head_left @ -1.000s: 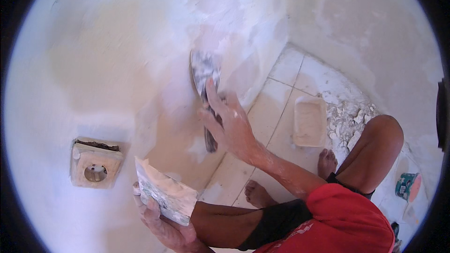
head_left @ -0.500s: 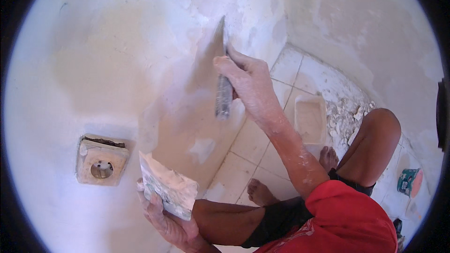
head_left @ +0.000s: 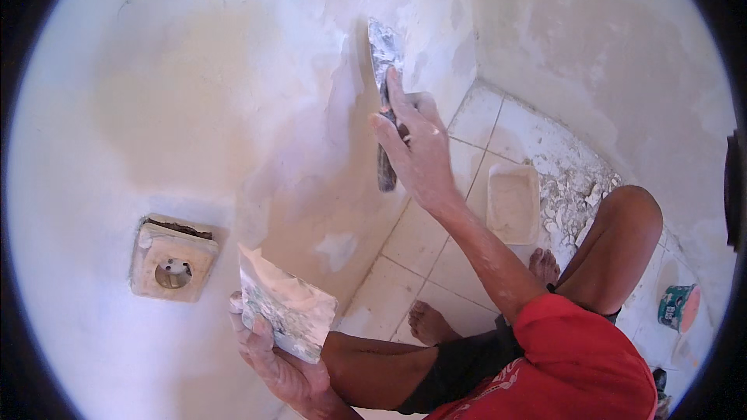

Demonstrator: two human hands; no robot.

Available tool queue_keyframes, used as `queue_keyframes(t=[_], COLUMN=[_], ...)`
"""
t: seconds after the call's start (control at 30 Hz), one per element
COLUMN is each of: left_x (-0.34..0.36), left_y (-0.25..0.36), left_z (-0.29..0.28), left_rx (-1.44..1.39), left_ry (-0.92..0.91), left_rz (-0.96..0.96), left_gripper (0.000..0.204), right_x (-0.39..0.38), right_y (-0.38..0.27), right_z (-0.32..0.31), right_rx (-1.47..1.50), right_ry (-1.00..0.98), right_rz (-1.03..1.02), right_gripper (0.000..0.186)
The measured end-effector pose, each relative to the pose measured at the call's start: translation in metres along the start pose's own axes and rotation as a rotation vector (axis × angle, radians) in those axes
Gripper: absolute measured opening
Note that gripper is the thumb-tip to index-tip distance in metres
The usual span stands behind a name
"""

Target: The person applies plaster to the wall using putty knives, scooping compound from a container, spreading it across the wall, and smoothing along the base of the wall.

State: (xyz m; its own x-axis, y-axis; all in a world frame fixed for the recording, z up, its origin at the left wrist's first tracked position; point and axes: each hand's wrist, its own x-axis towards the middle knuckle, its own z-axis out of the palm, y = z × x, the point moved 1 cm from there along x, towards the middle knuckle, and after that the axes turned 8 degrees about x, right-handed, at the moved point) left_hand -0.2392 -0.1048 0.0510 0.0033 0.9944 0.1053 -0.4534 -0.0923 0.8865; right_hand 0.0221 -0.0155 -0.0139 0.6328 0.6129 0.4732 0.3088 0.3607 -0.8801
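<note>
My right hand (head_left: 418, 142) is closed round the dark handle of a putty knife (head_left: 384, 50), its forefinger stretched along the tool. The blade points up, smeared with pale filler, and lies at or very near the wall (head_left: 311, 70); contact cannot be made out. Low on the left, my left hand (head_left: 278, 365) grips a flat rectangular plate (head_left: 288, 307) from below. Pinkish filler covers the plate's upper edge, and grey-green smears mark its face. Damp-looking patches of filler show on the wall between both hands.
A wall socket (head_left: 173, 264) with a crusted frame sits left of the plate. On the tiled floor (head_left: 389, 295) stand a shallow rectangular tray (head_left: 513, 204) and a teal tub (head_left: 678, 308). Plaster rubble (head_left: 572, 194) lies along the right wall. My bent knees and bare feet are close by.
The putty knife has turned, so its blade face now shows instead of its edge, and my right forefinger has stretched out along it. My left hand and the plate have barely moved.
</note>
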Motion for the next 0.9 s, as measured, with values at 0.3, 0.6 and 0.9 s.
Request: queue_keyframes(t=[0.3, 0.6, 0.9], left_x=[-0.002, 0.001, 0.001], left_y=[-0.002, -0.001, -0.001], left_z=[-0.001, 0.006, 0.003], left_rx=[0.004, 0.039, 0.053], left_ry=[0.026, -0.041, -0.004], left_rz=[0.023, 0.006, 0.018], left_gripper=[0.053, 0.052, 0.053], right_x=[-0.068, 0.018, 0.009], right_y=[0.025, -0.003, -0.045], right_z=[0.033, -0.026, 0.011], right_rx=[-0.072, 0.662, 0.298], right_ry=[-0.166, 0.017, -0.144], right_rz=[0.058, 0.609, 0.387], right_gripper=[0.059, 0.058, 0.058])
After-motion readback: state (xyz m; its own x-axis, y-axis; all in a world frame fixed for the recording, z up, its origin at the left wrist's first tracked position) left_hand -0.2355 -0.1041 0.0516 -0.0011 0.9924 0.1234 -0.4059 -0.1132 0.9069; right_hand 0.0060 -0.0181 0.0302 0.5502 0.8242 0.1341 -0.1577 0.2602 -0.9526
